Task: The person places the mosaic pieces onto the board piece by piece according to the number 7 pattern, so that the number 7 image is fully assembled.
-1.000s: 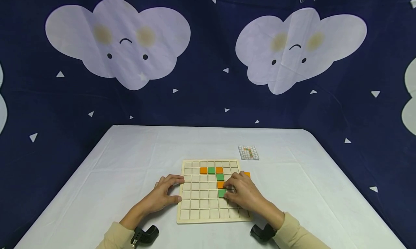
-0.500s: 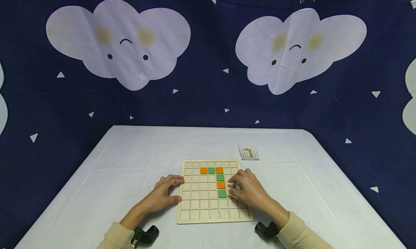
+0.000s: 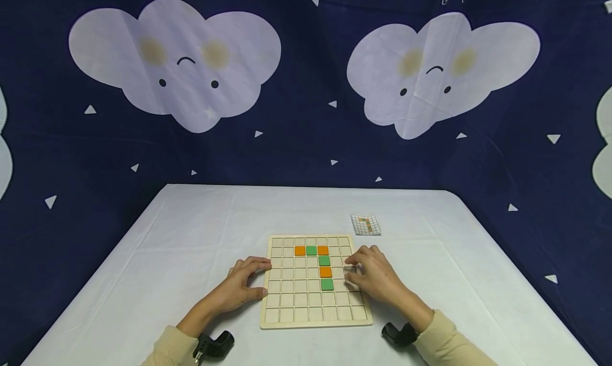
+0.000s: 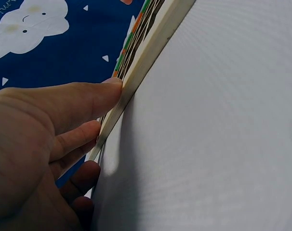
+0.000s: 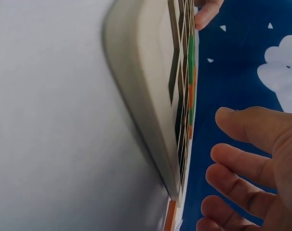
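Note:
A wooden grid board (image 3: 287, 299) lies on the white table. Orange and green square tiles sit in its cells: an upper row ends in an orange tile (image 3: 322, 250), and a column below it ends in a green tile (image 3: 327, 284). My left hand (image 3: 236, 289) rests its thumb (image 4: 100, 98) and fingertips against the board's left edge. My right hand (image 3: 377, 275) hovers over the right edge, fingers loosely bent and apart, with nothing between them. The right wrist view shows another orange tile (image 5: 170, 216) beside the board, which the right hand hides in the head view.
Behind the board's right corner lies a small pattern card (image 3: 365, 224) with a printed grid and coloured squares. White cloth covers the table (image 3: 191, 222), and a dark blue cloud-print curtain (image 3: 306, 90) hangs behind it.
My right hand has moved right, from beside the column of tiles to the board's right edge. The left hand stays at the left edge, and the tiles on the board look the same.

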Available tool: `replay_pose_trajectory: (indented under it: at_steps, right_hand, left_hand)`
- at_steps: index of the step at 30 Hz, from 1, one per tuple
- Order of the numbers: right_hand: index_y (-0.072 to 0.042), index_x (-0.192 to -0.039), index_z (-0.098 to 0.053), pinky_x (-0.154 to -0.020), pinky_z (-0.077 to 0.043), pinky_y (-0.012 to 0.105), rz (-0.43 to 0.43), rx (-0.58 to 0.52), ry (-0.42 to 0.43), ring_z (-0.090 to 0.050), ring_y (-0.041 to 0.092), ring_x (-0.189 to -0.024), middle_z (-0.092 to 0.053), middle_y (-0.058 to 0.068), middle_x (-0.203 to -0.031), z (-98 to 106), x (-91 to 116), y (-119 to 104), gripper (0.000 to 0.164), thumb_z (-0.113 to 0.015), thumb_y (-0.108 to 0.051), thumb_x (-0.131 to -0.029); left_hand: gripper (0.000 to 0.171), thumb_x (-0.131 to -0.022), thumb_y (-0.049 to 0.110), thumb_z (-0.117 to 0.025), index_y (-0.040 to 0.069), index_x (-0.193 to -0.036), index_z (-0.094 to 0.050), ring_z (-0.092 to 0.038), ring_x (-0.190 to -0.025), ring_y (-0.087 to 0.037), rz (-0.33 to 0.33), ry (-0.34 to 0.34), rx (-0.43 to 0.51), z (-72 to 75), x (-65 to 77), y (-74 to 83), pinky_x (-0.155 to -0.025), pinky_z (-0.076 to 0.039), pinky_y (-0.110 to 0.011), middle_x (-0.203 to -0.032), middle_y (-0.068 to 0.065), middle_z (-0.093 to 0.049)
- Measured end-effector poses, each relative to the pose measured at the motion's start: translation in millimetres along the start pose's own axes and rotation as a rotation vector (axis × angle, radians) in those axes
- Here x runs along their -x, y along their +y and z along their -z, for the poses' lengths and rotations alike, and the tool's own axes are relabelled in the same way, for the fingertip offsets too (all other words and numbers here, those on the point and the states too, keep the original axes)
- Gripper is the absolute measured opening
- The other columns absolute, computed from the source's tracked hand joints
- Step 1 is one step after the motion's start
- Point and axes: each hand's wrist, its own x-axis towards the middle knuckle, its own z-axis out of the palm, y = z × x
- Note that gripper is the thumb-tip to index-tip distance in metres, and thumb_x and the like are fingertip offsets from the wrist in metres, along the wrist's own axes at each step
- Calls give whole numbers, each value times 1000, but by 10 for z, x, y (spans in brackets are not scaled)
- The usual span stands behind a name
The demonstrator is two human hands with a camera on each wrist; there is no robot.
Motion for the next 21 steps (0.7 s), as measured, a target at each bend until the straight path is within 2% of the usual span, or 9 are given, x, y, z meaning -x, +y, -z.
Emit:
replay_pose_trajectory:
  at_steps: [21]
  right_hand:
    - [-11, -95, -72, -71, -32, 28, -13, -8, 68, -41, 11, -78, -61, -2, -85, 57, -76, 207, 27, -79, -20, -71]
  left_hand:
    - [51, -78, 21, -74, 13, -126, -57, -37, -115, -19, -10, 3, -6, 8, 6, 7, -95, -21, -47, -138, -2, -48]
